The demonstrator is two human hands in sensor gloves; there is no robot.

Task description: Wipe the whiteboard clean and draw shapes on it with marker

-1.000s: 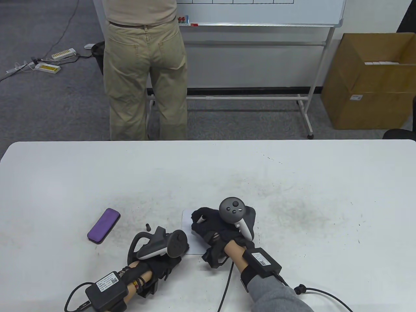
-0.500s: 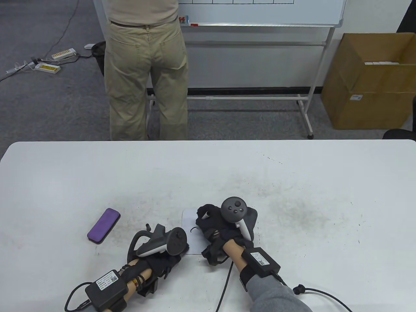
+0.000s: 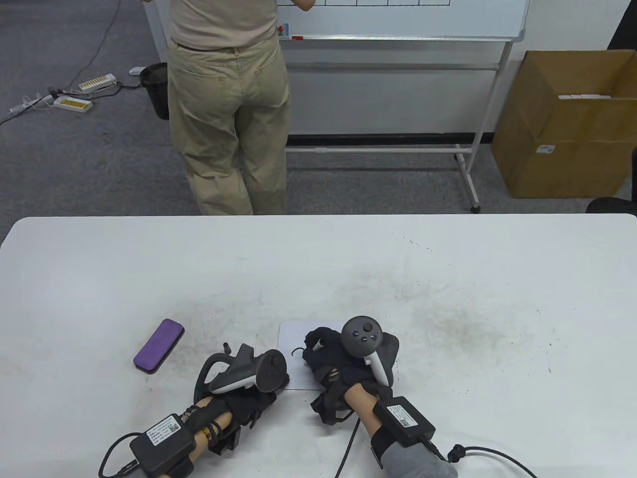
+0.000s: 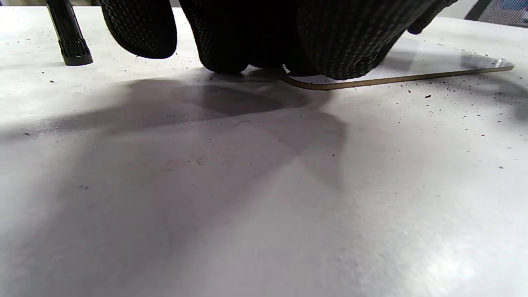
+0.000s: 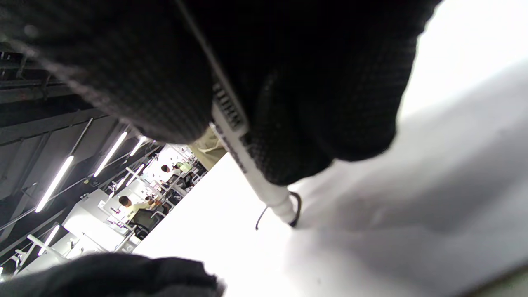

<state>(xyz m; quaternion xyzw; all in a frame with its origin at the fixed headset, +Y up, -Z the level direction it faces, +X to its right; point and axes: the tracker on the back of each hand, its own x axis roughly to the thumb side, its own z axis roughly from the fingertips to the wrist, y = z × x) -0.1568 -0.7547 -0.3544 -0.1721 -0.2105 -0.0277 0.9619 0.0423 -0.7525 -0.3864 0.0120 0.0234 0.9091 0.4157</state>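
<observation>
A small whiteboard (image 3: 291, 334) lies flat on the table near the front edge. My right hand (image 3: 322, 349) grips a white marker (image 5: 241, 165), tip down on the board. A short curved black stroke (image 5: 263, 215) runs beside the tip, and it shows in the table view too (image 3: 297, 351). My left hand (image 3: 263, 396) presses its fingertips (image 4: 330, 49) on the board's near left corner (image 4: 396, 78). The marker's black cap (image 3: 227, 347) stands upright on the table just left of that hand, also seen in the left wrist view (image 4: 68, 35). A purple eraser (image 3: 159, 345) lies further left.
The white table (image 3: 448, 279) carries grey smudges and dark specks. Beyond its far edge a person in khaki trousers (image 3: 229, 114) stands at a large rolling whiteboard (image 3: 398, 20). A cardboard box (image 3: 567, 124) sits on the floor at the right. Cables trail from both wrists.
My right hand has slid slightly right and nearer with the marker, and a curved black stroke has appeared on the board. The left hand has stayed put. The person behind has stepped right.
</observation>
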